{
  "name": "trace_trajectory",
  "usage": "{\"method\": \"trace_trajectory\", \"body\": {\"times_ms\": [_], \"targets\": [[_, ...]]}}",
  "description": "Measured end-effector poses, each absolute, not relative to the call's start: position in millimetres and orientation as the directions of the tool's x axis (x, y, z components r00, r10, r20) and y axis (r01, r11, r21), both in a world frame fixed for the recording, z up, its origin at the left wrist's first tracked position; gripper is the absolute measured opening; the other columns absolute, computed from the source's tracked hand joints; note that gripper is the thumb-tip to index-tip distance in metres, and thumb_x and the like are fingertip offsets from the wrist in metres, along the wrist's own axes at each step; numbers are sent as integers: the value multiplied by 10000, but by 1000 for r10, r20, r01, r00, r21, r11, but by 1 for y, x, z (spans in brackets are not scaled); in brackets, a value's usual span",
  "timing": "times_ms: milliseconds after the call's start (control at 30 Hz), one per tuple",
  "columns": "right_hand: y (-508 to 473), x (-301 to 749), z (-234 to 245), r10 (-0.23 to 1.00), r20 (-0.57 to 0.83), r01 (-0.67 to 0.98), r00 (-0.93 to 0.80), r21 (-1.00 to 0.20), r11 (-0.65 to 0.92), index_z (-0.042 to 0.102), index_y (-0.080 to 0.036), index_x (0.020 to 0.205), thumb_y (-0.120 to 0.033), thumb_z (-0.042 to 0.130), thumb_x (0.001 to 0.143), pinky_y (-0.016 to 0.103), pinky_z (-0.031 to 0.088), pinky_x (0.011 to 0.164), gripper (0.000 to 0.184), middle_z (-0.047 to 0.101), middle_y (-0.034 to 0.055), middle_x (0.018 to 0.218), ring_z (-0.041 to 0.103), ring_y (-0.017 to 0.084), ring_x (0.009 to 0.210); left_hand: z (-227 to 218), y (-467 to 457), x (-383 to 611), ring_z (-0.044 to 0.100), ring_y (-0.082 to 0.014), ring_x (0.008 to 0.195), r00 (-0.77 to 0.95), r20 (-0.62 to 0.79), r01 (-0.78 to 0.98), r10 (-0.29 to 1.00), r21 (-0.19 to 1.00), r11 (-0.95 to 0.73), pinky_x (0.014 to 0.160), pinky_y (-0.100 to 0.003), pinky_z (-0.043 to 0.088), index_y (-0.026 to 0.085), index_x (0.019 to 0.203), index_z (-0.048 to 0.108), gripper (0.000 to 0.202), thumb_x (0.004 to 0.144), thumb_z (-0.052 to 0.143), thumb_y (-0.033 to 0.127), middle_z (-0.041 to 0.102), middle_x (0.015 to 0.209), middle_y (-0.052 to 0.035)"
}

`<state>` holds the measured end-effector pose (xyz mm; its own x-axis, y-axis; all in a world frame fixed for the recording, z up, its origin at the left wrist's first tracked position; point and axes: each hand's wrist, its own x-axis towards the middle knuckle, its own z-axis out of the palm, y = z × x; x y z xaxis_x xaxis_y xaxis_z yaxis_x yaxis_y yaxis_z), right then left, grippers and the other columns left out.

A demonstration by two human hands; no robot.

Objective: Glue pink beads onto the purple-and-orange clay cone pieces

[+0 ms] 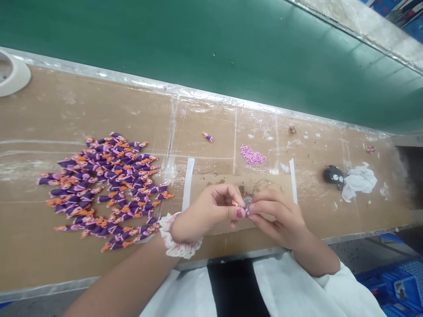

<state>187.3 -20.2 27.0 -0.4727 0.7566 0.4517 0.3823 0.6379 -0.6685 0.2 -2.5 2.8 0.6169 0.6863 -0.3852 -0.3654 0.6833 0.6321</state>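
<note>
My left hand (218, 204), with a white scrunchie (180, 235) at the wrist, pinches a small orange and purple figurine (236, 203) between thumb and forefinger. Right against it, my right hand (279, 211) has its fingertips closed at the figurine's purple end. What those fingertips hold, if anything, is too small and covered to tell. A greyish round thing shows partly between the two hands. Below them lies a cardboard mat (218, 180) with dark wet-looking spots, taped at both sides. Beyond the mat sits a heap of tiny pink and purple beads (253, 155).
Many like figurines (109, 189) lie in a wide pile at left, and a single figurine (208, 137) lies farther back. A tape roll (15, 74) is at far left. At right are a black toy with white eyes (333, 175) and a crumpled white tissue (360, 181).
</note>
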Motion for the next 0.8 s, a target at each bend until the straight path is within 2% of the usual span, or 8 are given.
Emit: {"method": "trace_trajectory", "body": {"times_ms": [233, 600, 800], "targets": [[-19, 187, 28, 750, 458, 399, -478, -647, 650, 584, -187, 1014, -131, 570, 902, 352, 551, 682, 127, 674, 64, 828, 644, 174, 746, 3, -3, 1, 577, -74, 540, 603, -332, -411, 725, 650, 639, 496, -186, 499, 154, 640, 640, 245, 644, 859, 264, 648, 656, 19], [-20, 185, 29, 762, 452, 382, -464, -674, 632, 587, -176, 972, -121, 577, 902, 308, 542, 629, 89, 670, 63, 817, 634, 155, 720, 2, -3, 0, 627, -70, 610, 584, -299, -428, 755, 676, 600, 613, -178, 514, 158, 628, 688, 160, 652, 845, 150, 670, 658, 19], [-20, 187, 25, 782, 426, 407, -455, -681, 609, 594, -166, 962, -103, 594, 883, 305, 531, 634, 102, 655, 73, 828, 618, 159, 731, 1, -5, 2, 629, -72, 608, 551, -335, -401, 764, 697, 595, 609, -176, 515, 153, 652, 670, 183, 657, 849, 189, 681, 659, 19]]}}
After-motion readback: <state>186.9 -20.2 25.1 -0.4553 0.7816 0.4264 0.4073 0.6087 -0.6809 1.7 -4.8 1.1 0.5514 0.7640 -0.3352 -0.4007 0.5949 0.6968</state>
